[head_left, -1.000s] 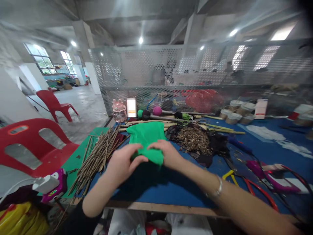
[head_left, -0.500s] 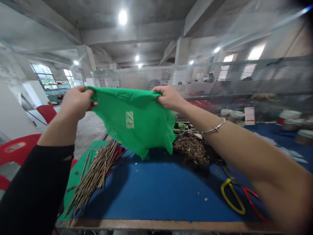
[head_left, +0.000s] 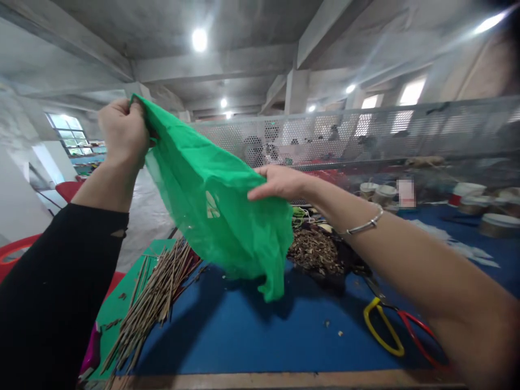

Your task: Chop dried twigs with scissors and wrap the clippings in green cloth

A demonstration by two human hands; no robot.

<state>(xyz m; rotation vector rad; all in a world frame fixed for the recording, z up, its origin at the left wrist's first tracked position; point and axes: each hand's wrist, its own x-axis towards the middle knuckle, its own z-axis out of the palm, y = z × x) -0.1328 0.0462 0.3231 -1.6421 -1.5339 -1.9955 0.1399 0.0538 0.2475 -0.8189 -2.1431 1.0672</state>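
My left hand [head_left: 124,127] is raised, its fingers closed on the upper corner of a thin, crumpled green plastic bag [head_left: 227,227]. The bag hangs slanting down to the right, with a small pale patch on its front. My right hand [head_left: 280,183] touches the bag's upper edge. Its thumb lies across the front, apart from the index finger; the other fingers are partly hidden. Under the bag is a blue table [head_left: 244,336]. To the left lies a bundle of thin brown sticks [head_left: 156,295], and beyond the bag on the right a heap of brown chips [head_left: 317,252] on dark material.
Scissors with yellow and red handles [head_left: 384,330] lie at the right, under my forearm. Several lidded tubs [head_left: 467,197] stand farther back, before a perforated metal screen [head_left: 317,135]. A green mat [head_left: 108,311] lies under the sticks, near red chairs [head_left: 16,252].
My left hand has risen with its corner of the bag, which now slants. The right hand has lowered slightly, its thumb spreading from the earlier pinch. The view has shifted a little.
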